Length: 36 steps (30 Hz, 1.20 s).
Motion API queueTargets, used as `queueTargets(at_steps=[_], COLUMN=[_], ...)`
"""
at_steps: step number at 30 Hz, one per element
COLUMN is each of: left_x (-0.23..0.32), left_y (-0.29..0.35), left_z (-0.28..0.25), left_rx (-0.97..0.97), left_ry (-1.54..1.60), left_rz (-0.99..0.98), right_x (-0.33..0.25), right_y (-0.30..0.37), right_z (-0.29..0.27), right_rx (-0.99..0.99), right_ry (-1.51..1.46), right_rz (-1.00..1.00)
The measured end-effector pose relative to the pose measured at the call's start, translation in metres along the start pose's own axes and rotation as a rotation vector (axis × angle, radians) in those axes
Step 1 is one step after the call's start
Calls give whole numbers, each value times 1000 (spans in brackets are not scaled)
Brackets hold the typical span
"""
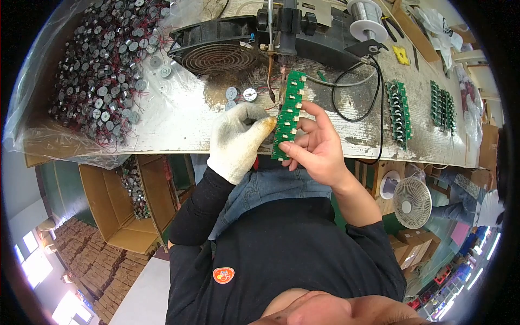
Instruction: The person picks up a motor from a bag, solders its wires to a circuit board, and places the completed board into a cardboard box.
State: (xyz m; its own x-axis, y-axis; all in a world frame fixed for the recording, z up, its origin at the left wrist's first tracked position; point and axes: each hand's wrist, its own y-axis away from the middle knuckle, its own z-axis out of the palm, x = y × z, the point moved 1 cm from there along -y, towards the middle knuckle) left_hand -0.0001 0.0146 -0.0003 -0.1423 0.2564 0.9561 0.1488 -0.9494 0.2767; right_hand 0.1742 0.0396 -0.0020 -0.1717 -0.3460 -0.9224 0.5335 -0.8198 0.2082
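A green board (293,111), lined with small white connectors, is held at a slant over the near edge of a worn bench (179,127). The bare right hand (318,142) grips it at its lower end and right edge, thumb on the face and fingers behind. The left hand (238,135), in a white glove with a stained thumb, has thumb and fingers drawn together at the board's left edge; whether they pinch anything cannot be told.

Just beyond, a thin metal tube (270,76) points down beside the board, near three loose motors (249,95). Behind them stand a black fan (216,58) and a spool (368,13) of silvery wire. At left, a heap of motors (103,81) with red leads lies on clear plastic (28,122). At right, past a looped black cable (381,124), more boards (399,114) sit in two groups, with pliers (395,27) farther back. Below the bench are an open carton (105,197) and a white fan (413,203).
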Motion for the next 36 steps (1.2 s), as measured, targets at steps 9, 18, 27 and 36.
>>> queueTargets(at_steps=[9,18,27,36], left_x=[2,-2,5,27], left_y=[-3,-3,6,-43], left_z=[1,2,-5,-110], left_rx=[7,9,-3,598], left_ry=[2,79,-23,-1080], left_rz=[-22,-55,-67,364], right_x=[0,2,-2,3], right_y=[-1,-2,-1,-3], right_z=[-1,-2,0,-6], right_rx=[5,3,49,115], right_ry=[7,15,25,53], right_rz=[-6,-3,37,-55])
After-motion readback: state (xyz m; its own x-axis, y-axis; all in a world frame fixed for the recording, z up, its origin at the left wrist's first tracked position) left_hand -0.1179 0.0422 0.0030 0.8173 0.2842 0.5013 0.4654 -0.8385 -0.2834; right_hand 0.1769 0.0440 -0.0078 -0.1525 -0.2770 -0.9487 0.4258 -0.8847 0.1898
